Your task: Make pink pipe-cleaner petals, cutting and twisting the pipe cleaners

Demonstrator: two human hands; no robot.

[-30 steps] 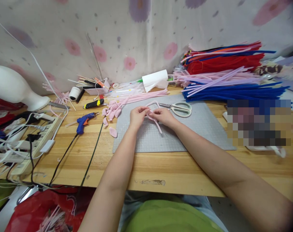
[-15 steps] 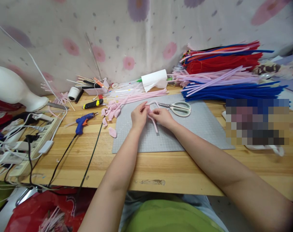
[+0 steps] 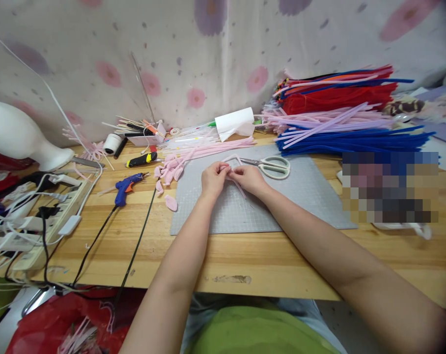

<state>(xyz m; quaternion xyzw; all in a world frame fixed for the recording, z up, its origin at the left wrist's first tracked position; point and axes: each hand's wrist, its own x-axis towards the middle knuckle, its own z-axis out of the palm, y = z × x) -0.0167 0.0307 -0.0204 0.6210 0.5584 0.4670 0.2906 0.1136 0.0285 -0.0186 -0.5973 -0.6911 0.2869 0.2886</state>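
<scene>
Both my hands meet over the grey cutting mat and pinch one pale pink pipe cleaner. My left hand closes its fingers on the bent top of the stem. My right hand grips it from the other side, fingertips touching the left ones. The stem's loose tail slants down and right across the mat below my right hand. A bent loop of it shows just above my fingers.
White-handled scissors lie right of my hands. Pink folded petals and pink stems sit to the left. A blue glue gun, a yellow-black knife and a power strip lie further left. Stacked red, lilac and blue pipe cleaners fill the back right.
The pink tail has shifted from hanging under my left fingers to lying lower right on the mat. My fingertips have drawn closer together; both arms stay in place.
</scene>
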